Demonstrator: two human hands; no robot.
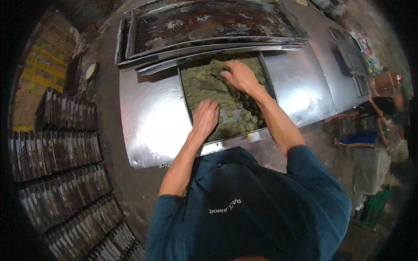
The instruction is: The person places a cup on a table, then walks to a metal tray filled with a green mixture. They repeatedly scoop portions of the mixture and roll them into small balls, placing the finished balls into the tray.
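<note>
A shallow rectangular metal tray (186,107) in front of me contains a moist, crumbly green mass (202,83). Toward the far side the mass forms a thick layer; nearer me it breaks into lumps (247,116), with some bare tray bottom between them. My left hand (205,118) lies over the tray's near left side, its bent fingertips down at the mass. Farther off, my right hand (241,76) touches the top of the thick layer, thumb and fingers curled. Its fingertips are slightly blurred, and whether either hand grips any of the mass is hidden.
Large, stained metal trays (212,23) lie stacked behind, on the shiny metal tabletop (156,117). Rows of narrow metal pans (55,146) stand on the floor at left, near a round pale-topped container (91,71). Another person (378,106) is at the table's right end.
</note>
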